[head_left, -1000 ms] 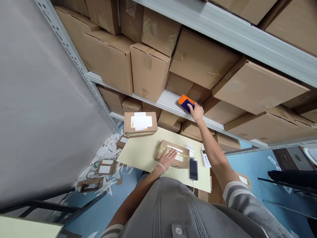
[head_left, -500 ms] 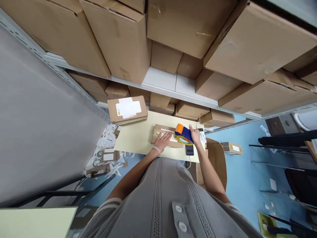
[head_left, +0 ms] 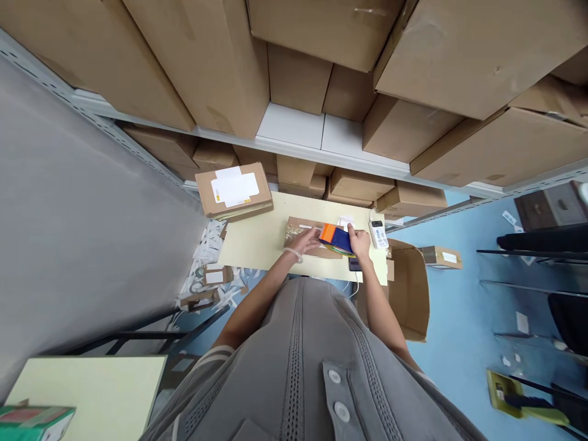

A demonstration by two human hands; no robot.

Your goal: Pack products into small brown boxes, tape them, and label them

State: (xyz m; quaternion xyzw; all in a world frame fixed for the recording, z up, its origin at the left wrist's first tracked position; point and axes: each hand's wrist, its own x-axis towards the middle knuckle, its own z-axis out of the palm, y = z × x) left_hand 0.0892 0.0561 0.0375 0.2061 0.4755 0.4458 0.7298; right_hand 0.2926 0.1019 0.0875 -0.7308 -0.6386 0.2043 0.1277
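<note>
A small cardboard box [head_left: 294, 226] with shiny tape over its left end lies on the pale yellow table. My left hand [head_left: 303, 241], a pale band at its wrist, is over the box's left half, fingers stretched toward the dispenser. My right hand [head_left: 360, 244] grips a blue tape dispenser [head_left: 339, 238] with an orange front end, held over the box's right half. Little of the tape roll shows below the dispenser's body. The orange end is close to my left fingertips; whether they touch is unclear. A dark phone [head_left: 354, 264] lies partly hidden under my right wrist.
Stacked boxes with a white label [head_left: 235, 187] stand at the table's left back. A white labelled device [head_left: 379, 234] sits at the right edge, above an open carton [head_left: 411, 288]. Shelves [head_left: 294, 125] of cartons rise behind. Paper scraps [head_left: 202, 269] lie left.
My left hand has lifted from lying flat on the box and turned sideways. The dispenser has tilted and moved slightly left toward it. The camera view has shifted.
</note>
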